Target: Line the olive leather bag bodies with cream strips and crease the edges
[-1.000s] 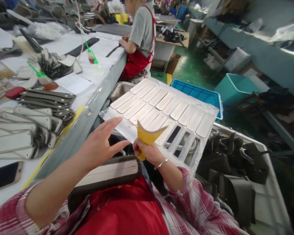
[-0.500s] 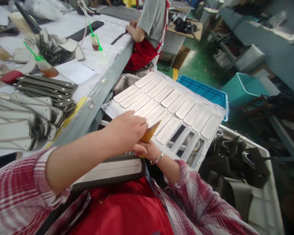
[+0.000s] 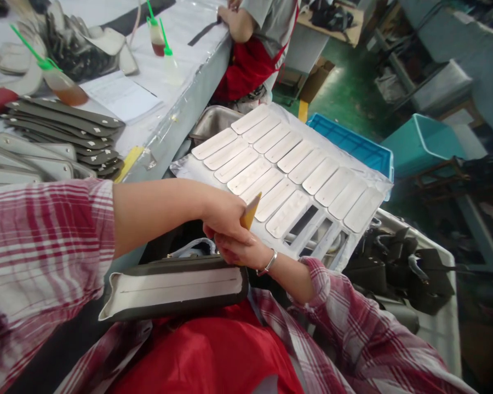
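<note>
My left hand (image 3: 224, 214) and my right hand (image 3: 240, 253) meet in front of me, both closed round a small yellow piece (image 3: 250, 210) whose tip sticks up between them. Just beyond them lies a white sheet (image 3: 299, 175) with rows of pale oblong pads and several empty slots at its near right. A long dark strap piece with a pale centre (image 3: 176, 287) rests across my lap on the red apron (image 3: 213, 355).
The table on the left (image 3: 148, 104) carries stacks of grey strap pieces (image 3: 61, 137), glue bottles with green nozzles (image 3: 61, 87) and paper. Another person in a red apron (image 3: 254, 60) works further along it. A blue crate (image 3: 353, 148), a teal bin (image 3: 423, 145) and a tub of dark parts (image 3: 402, 268) stand right.
My left hand, open a second ago, has come down and closed over the yellow piece in my right hand. The piece is now mostly covered. My view has tilted downward.
</note>
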Demonstrator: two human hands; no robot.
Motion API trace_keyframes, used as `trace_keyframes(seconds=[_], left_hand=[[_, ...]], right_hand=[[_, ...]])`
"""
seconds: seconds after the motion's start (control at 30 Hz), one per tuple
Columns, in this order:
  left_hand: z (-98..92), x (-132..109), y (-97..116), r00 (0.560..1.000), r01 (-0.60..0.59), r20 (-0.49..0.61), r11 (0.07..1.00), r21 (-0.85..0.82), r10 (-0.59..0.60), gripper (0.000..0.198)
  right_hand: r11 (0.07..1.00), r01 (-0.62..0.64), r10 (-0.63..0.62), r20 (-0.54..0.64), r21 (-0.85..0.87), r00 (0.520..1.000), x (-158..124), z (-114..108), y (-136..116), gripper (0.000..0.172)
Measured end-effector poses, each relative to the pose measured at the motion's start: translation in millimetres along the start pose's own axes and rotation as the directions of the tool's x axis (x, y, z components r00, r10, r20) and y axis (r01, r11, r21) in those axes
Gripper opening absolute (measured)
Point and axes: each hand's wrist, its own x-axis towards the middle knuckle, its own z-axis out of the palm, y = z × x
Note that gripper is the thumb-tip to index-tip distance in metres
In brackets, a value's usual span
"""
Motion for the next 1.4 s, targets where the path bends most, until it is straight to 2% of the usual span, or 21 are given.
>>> trace_keyframes(seconds=[0.07, 0.1, 0.17, 0.23, 0.3, 0.37, 0.43, 0.53, 0.6, 0.67, 0.73, 0.8, 0.9, 0.97, 1.07, 1.13, 1.17, 1.23, 1.33, 1.4], left_hand=[[4.5, 3.4, -5.4, 0.994, 0.002, 0.110, 0.998, -0.059, 0.005, 0.054], [7.5, 2.6, -8.0, 0.991, -0.014, 0.128, 0.995, -0.095, 0.026, 0.054], [15.1, -3.9, -12.3, 0.992, -0.091, 0.071, 0.984, -0.154, 0.103, 0.046], [23.1, -14.6, -14.1, 0.985, -0.170, -0.036, 0.971, -0.167, 0.167, 0.035], [29.2, -24.8, -12.2, 0.976, -0.201, -0.114, 0.968, -0.148, 0.185, 0.029], [31.3, -29.7, -5.9, 0.973, -0.198, -0.141, 0.976, -0.096, 0.183, 0.027], [28.7, -27.3, 5.2, 0.976, -0.171, -0.138, 0.985, -0.015, 0.168, 0.028], [19.0, -13.1, 28.5, 0.988, -0.101, -0.104, 0.986, 0.136, 0.116, 0.030], [11.9, -2.5, 43.9, 0.995, -0.062, -0.063, 0.974, 0.216, 0.077, 0.031], [6.6, 4.4, 54.1, 0.999, -0.033, -0.012, 0.968, 0.248, 0.037, 0.031], [4.7, 5.2, 54.9, 1.000, -0.015, -0.005, 0.973, 0.230, 0.017, 0.030], [7.7, -0.2, 45.4, 0.998, -0.042, -0.044, 0.982, 0.182, 0.051, 0.030], [23.9, -16.8, 18.0, 0.985, -0.134, -0.096, 0.988, 0.071, 0.141, 0.034], [41.6, -31.1, -0.7, 0.980, -0.159, -0.133, 0.986, -0.055, 0.150, 0.036], [66.2, -49.4, -14.9, 0.950, -0.137, -0.301, 0.974, -0.182, 0.078, 0.043], [70.8, -53.3, -11.5, 0.929, -0.118, -0.365, 0.983, -0.138, 0.061, 0.044], [67.9, -51.6, -6.6, 0.931, -0.111, -0.359, 0.990, -0.086, 0.073, 0.041], [52.4, -41.7, 6.9, 0.953, -0.100, -0.284, 0.994, 0.034, 0.105, 0.036], [18.6, -20.1, 28.8, 0.997, -0.053, -0.057, 0.990, 0.134, 0.061, 0.039], [1.1, -8.7, 40.7, 0.994, -0.039, 0.105, 0.992, 0.122, 0.026, 0.042]], right_hand=[[0.999, -0.042, 0.042, 0.003, -0.003, 0.999, 0.7, 1.4, 0.1, 0.028], [0.998, -0.054, 0.054, -0.002, -0.017, 0.999, 1.3, 1.9, 1.0, 0.027], [0.993, -0.025, 0.025, 0.005, -0.113, 1.000, 2.7, 2.4, 3.1, 0.022], [0.955, 0.080, -0.072, 0.041, -0.286, 0.997, 4.0, 2.0, 4.3, 0.015], [0.883, 0.188, -0.163, 0.095, -0.430, 0.982, 4.1, 1.0, 5.1, 0.017], [0.836, 0.241, -0.212, 0.114, -0.493, 0.971, 1.6, -0.5, 6.8, 0.019], [0.817, 0.257, -0.257, 0.072, -0.517, 0.964, -4.1, -2.1, 10.6, 0.019], [0.833, 0.215, -0.302, -0.092, -0.510, 0.949, -15.4, -3.3, 20.7, 0.020], [0.876, 0.197, -0.301, -0.179, -0.439, 0.937, -21.8, -2.7, 28.4, 0.025], [0.909, 0.221, -0.306, -0.207, -0.353, 0.929, -25.6, -0.7, 34.1, 0.031], [0.920, 0.242, -0.312, -0.201, -0.309, 0.929, -26.4, 1.8, 35.6, 0.034], [0.915, 0.213, -0.290, -0.190, -0.343, 0.938, -24.3, 3.9, 32.3, 0.034], [0.862, 0.162, -0.238, -0.101, -0.481, 0.966, -15.4, 5.2, 20.6, 0.026], [0.804, 0.205, -0.224, 0.035, -0.557, 0.974, -7.0, 5.8, 12.3, 0.021], [0.735, 0.361, -0.249, 0.267, -0.573, 0.931, 2.7, 6.6, 6.7, 0.017], [0.717, 0.416, -0.284, 0.311, -0.559, 0.907, 3.6, 5.8, 8.5, 0.016], [0.723, 0.412, -0.304, 0.281, -0.555, 0.910, 2.1, 4.9, 10.3, 0.015], [0.775, 0.342, -0.328, 0.123, -0.531, 0.937, -3.3, 2.6, 13.2, 0.015], [0.876, 0.241, -0.297, -0.071, -0.418, 0.952, -14.2, 1.0, 11.0, 0.026], [0.922, 0.233, -0.283, -0.126, -0.310, 0.951, -21.5, 2.6, 5.7, 0.033]])
